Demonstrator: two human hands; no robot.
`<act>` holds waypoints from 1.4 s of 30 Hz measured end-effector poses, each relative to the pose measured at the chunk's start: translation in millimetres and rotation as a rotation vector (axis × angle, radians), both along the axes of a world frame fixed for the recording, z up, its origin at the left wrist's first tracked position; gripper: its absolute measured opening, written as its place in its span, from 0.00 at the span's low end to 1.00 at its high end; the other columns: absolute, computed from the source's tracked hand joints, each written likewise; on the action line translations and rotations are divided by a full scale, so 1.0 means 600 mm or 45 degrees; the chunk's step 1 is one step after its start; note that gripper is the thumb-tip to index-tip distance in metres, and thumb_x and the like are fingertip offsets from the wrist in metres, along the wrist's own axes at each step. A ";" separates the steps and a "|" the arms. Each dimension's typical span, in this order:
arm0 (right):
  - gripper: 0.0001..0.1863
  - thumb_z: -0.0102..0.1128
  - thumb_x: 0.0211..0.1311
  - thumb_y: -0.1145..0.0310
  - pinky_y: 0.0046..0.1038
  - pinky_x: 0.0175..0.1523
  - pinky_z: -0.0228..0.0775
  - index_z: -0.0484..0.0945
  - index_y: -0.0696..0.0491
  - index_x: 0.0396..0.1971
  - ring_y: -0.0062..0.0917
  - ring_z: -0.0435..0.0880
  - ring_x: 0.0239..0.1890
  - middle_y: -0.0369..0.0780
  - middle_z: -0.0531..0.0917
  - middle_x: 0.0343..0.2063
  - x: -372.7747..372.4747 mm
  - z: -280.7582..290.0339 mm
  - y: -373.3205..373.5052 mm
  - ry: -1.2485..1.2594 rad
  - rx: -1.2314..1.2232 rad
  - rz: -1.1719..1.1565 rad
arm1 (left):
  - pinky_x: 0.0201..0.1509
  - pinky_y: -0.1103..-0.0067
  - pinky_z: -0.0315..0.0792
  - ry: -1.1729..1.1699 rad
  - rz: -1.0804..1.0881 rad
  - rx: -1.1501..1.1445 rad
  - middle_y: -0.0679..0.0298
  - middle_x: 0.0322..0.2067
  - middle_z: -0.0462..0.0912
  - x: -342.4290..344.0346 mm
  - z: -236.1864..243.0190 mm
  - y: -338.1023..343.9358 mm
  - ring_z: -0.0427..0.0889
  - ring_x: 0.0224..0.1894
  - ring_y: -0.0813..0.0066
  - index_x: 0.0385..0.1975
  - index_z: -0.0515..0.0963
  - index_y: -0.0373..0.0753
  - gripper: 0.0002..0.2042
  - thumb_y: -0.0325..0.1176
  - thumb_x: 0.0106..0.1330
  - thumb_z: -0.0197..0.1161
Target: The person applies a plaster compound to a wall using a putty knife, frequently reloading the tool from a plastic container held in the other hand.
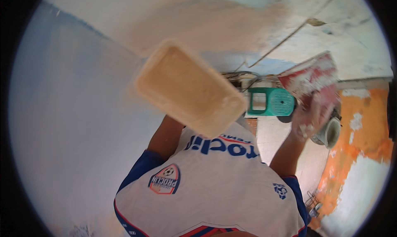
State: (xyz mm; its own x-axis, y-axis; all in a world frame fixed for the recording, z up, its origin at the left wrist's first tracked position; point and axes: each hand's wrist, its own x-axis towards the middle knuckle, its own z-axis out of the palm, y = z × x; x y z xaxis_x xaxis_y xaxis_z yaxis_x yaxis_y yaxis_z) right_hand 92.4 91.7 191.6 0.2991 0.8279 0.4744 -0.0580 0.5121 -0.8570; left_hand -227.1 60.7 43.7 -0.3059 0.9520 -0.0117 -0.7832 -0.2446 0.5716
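A tan, rectangular, tray-like piece [190, 86] with rounded corners and a paler rim is held up in front of my chest, somewhat blurred. My left forearm [165, 140] runs up behind it, and the piece hides my left hand and its fingers. On the right, my right hand [312, 115], smeared with white paste, is closed on a red putty spreader [295, 80]. The spreader's wide blade points up and is coated with white filler. The spreader and the tan piece are apart.
Below lies a green plastic stool [275, 101] near some dark cables [244, 76]. A pale bucket [332, 133] stands beside my right wrist. The blue wall [74, 113] rises on the left; the patched wall [206, 20] lies ahead. Peeling orange paint [364, 117] covers the right side.
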 end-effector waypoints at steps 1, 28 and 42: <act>0.15 0.62 0.68 0.74 0.40 0.53 0.82 0.74 0.60 0.52 0.39 0.86 0.49 0.52 0.83 0.48 -0.017 0.027 -0.015 -0.152 0.095 0.043 | 0.71 0.64 0.69 0.017 0.013 0.015 0.64 0.68 0.70 -0.005 0.000 -0.002 0.72 0.68 0.62 0.71 0.65 0.47 0.38 0.71 0.74 0.40; 0.12 0.59 0.66 0.78 0.38 0.45 0.78 0.80 0.58 0.48 0.47 0.87 0.38 0.51 0.87 0.34 -0.290 -0.016 -0.026 -0.813 -0.216 0.858 | 0.69 0.65 0.70 0.320 0.254 0.288 0.61 0.65 0.73 -0.102 -0.038 0.005 0.74 0.65 0.63 0.69 0.67 0.42 0.41 0.73 0.72 0.41; 0.13 0.60 0.68 0.74 0.38 0.47 0.79 0.84 0.55 0.51 0.45 0.88 0.39 0.50 0.88 0.36 -0.291 -0.025 -0.026 -0.907 -0.285 1.010 | 0.68 0.66 0.70 0.373 0.264 0.297 0.60 0.64 0.75 -0.105 -0.050 0.009 0.75 0.64 0.64 0.68 0.68 0.40 0.42 0.73 0.71 0.41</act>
State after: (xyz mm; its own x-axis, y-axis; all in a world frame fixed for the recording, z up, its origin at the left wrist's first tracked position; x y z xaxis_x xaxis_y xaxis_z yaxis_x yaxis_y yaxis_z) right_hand -82.1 76.3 176.4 -0.6425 0.7530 0.1420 0.2436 0.3763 -0.8939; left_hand -290.4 66.3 13.5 -0.4495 0.8368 0.3128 -0.5167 -0.5291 0.6731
